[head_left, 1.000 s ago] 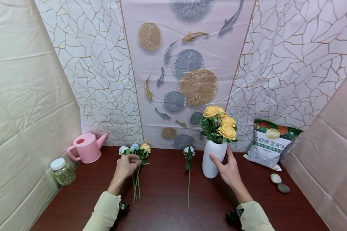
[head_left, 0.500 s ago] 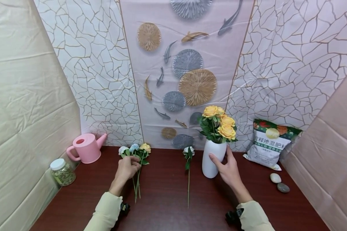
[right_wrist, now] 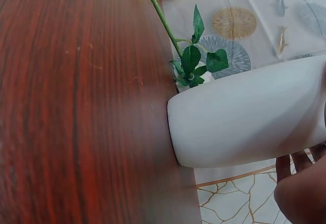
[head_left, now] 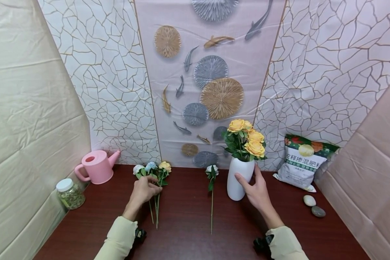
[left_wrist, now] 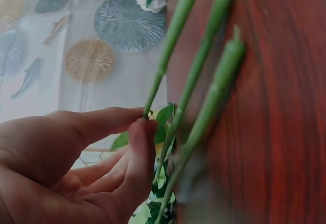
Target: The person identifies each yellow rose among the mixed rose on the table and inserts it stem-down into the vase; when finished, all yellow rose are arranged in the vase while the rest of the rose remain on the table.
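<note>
My left hand (head_left: 143, 190) is low over a small bunch of artificial flowers lying at the left of the table: a white flower (head_left: 138, 169), a light blue one (head_left: 151, 166) and a yellow rose (head_left: 165, 166). In the left wrist view its thumb and forefinger pinch one green stem (left_wrist: 167, 56), apparently the yellow rose's; two other stems (left_wrist: 201, 58) run beside it. My right hand (head_left: 259, 190) holds the white vase (head_left: 237, 186) from its right side, thumb on the front. The vase stands upright on the table, with several yellow roses (head_left: 255, 148) in its mouth.
A single white rose (head_left: 212, 171) lies between my hands, stem toward me. At the left are a pink watering can (head_left: 99, 168) and a lidded jar (head_left: 70, 196). A fertilizer bag (head_left: 300, 162) and two pebbles (head_left: 318, 211) are at the right. Patterned cloth (head_left: 117, 108) hangs behind.
My left hand has shifted slightly right along the bunch. The yellow rose and its stem have moved a little right with it. My right hand and the vase have stayed put.
</note>
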Demonstrator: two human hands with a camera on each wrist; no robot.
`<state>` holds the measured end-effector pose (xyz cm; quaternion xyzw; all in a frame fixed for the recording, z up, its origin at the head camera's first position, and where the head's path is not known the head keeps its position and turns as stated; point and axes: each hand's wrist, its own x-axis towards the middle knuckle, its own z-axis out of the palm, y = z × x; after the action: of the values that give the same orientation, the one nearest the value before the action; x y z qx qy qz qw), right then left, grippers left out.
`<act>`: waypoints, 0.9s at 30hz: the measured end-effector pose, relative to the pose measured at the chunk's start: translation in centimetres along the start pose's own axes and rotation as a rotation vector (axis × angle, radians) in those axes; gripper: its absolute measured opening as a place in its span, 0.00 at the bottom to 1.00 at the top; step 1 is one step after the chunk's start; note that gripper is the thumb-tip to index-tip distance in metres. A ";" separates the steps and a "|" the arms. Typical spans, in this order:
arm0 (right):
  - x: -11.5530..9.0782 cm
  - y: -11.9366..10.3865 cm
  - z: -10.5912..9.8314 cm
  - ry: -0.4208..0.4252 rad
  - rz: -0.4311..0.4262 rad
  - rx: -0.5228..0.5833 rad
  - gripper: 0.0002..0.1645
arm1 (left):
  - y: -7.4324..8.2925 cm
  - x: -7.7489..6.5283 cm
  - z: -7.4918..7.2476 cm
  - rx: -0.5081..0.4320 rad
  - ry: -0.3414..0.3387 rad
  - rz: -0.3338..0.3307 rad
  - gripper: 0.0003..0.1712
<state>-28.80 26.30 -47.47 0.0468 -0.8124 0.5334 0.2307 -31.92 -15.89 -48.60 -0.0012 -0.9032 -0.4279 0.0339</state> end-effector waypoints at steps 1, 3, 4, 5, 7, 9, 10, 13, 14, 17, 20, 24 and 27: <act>0.0 0.0 0.0 -0.001 0.000 -0.002 0.48 | 0.1 -0.1 0.0 -0.030 -0.006 -0.004 0.22; 0.0 0.1 0.0 -0.003 0.001 -0.005 0.48 | 0.3 -0.2 0.1 -0.124 -0.024 -0.020 0.21; 0.0 0.2 0.0 -0.002 0.001 -0.005 0.48 | 0.4 -0.2 0.1 -0.175 -0.034 -0.030 0.21; 0.0 0.2 0.0 -0.004 -0.002 -0.004 0.48 | 0.5 -0.2 0.2 -0.219 -0.044 -0.040 0.21; 0.0 0.2 0.0 -0.003 -0.001 -0.002 0.49 | 0.6 -0.2 0.3 -0.301 -0.069 -0.048 0.21; 0.0 0.1 0.0 -0.004 0.003 -0.002 0.49 | 0.9 -0.3 0.4 -0.361 -0.094 -0.043 0.21; 0.0 0.1 0.0 -0.004 0.004 0.000 0.49 | 1.0 -0.3 0.5 -0.389 -0.109 -0.037 0.21; 0.0 0.1 0.0 -0.004 0.007 0.006 0.49 | 1.6 -0.5 0.8 -0.473 -0.154 -0.018 0.21; 0.0 0.1 0.0 -0.004 0.006 0.008 0.49 | 1.8 -0.6 0.9 -0.499 -0.167 -0.017 0.21; 0.0 0.0 0.0 -0.002 0.003 0.011 0.49 | 2.4 -0.7 1.3 -0.569 -0.192 -0.012 0.19; 0.0 0.0 0.0 -0.002 0.004 0.010 0.49 | 2.9 -0.8 1.9 -0.608 -0.193 0.004 0.17; 0.0 -0.1 0.0 -0.004 0.009 0.011 0.50 | 3.2 -0.9 2.7 -0.630 -0.161 0.045 0.18; 0.0 -0.2 0.0 -0.007 0.011 0.015 0.50 | 3.7 -1.0 3.3 -0.629 -0.136 0.073 0.18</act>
<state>-28.71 26.24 -47.36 0.0459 -0.8093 0.5408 0.2247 -31.00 -10.96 -47.85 -0.0723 -0.7261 -0.6836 -0.0132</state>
